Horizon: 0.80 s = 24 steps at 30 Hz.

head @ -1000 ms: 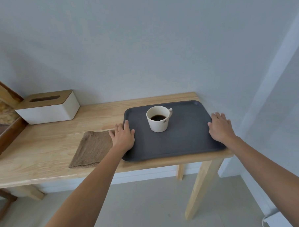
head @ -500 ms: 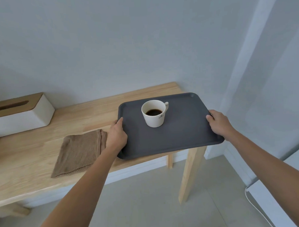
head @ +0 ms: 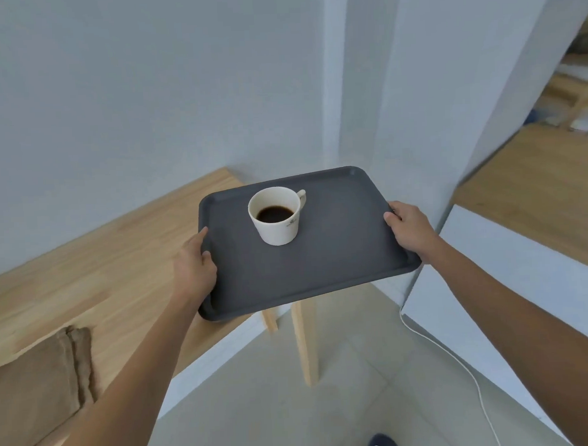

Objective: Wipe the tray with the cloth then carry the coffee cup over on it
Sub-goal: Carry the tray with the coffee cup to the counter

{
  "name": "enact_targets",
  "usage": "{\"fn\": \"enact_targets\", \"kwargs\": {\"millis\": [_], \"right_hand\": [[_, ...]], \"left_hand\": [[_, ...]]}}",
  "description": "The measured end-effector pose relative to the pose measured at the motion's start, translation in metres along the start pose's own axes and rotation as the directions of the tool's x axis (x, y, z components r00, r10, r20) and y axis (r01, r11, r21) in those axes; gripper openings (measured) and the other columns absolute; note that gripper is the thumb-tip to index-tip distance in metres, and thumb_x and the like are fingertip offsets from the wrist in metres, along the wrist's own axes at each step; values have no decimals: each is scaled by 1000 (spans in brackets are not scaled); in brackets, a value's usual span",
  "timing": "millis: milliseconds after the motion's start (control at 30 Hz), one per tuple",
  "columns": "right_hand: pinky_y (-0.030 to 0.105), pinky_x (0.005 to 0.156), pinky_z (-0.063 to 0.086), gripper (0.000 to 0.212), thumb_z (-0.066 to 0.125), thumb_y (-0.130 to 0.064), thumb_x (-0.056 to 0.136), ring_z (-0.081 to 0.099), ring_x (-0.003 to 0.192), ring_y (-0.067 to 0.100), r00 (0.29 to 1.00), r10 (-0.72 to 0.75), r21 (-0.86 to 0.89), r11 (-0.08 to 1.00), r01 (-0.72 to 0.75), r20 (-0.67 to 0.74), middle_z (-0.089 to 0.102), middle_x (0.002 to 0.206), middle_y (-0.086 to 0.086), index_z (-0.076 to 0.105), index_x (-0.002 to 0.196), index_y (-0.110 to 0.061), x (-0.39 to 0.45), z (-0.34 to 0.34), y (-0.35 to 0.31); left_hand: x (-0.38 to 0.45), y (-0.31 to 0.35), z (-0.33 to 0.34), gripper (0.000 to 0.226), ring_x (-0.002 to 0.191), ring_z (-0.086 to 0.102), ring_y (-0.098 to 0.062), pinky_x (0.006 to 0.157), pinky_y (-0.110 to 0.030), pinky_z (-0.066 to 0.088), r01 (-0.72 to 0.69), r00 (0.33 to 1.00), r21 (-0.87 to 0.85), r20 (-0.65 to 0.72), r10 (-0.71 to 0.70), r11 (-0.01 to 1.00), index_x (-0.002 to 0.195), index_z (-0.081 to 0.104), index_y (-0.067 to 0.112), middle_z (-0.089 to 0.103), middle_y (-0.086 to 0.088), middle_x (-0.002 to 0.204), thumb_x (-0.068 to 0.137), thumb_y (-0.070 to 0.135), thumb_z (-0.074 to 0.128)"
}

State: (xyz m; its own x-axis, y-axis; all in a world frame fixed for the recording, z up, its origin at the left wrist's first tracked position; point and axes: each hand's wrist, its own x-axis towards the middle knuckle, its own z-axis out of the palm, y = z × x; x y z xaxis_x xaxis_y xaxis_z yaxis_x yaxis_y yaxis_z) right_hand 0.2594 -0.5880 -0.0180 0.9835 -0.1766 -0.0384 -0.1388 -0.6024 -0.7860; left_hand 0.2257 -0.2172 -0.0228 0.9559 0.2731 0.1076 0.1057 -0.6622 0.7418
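A dark grey tray (head: 338,254) hangs in the air past the right end of the wooden table (head: 113,274). My left hand (head: 195,261) grips its left edge and my right hand (head: 409,229) grips its right edge. On the tray's far left part stands a white coffee cup (head: 277,223) with dark coffee in it, upright, its handle pointing away to the right. The folded brown cloth (head: 37,385) lies on the table at the lower left, apart from both hands.
The table's light wooden legs (head: 306,340) stand under the tray. A white block with a wooden top (head: 522,246) is at the right, close to the tray's right edge. A white cable (head: 460,360) runs across the tiled floor. A dark shoe (head: 383,445) shows at the bottom.
Both hands closed on the tray's edges and lifted it off the table with the cup, moving it right. The view has turned right, so the cloth and table slid left.
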Motion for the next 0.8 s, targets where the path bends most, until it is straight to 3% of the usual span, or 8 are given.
{"fn": "enact_targets", "kwargs": {"millis": [200,333,467,633,800], "right_hand": [[43,94,47,35,36,-20,94,58,106,26,988,100,66,993,-93,-114,65,114,2,61,117,-20,-10,-78,51],[40,82,48,31,35,-15,93,60,96,27,970,154,131,983,-131,-187,68,103,7,64,102,-16,-19,-138,98],[42,89,48,31,34,-17,93,61,101,29,949,210,173,970,-171,-236,68,105,5,64,103,-20,-28,-199,144],[36,84,44,34,33,-14,98,57,105,26,903,279,222,952,-213,-328,63,119,5,58,121,-18,-44,-269,201],[28,93,34,45,32,-14,100,46,111,15,833,370,247,925,-289,-410,52,137,-1,39,143,-24,-59,-323,252]], "left_hand": [[11,71,63,55,133,44,-29,109,-37,34,-148,984,-5,96,148,989,144,39,12,50,-10,143,91,-1,37],[12,124,122,54,131,46,-29,110,-41,35,-217,961,-23,168,218,976,144,40,14,53,-10,140,91,0,39],[6,178,190,55,134,43,-26,114,-39,31,-264,931,-95,234,279,960,142,44,12,50,-9,143,90,-3,38],[-10,246,272,55,134,42,-28,114,-41,32,-313,878,-144,334,344,939,142,44,14,50,-8,144,90,-3,37],[-19,305,351,55,133,44,-29,112,-41,34,-377,794,-190,437,422,907,142,43,14,50,-9,143,90,-3,36]]}}
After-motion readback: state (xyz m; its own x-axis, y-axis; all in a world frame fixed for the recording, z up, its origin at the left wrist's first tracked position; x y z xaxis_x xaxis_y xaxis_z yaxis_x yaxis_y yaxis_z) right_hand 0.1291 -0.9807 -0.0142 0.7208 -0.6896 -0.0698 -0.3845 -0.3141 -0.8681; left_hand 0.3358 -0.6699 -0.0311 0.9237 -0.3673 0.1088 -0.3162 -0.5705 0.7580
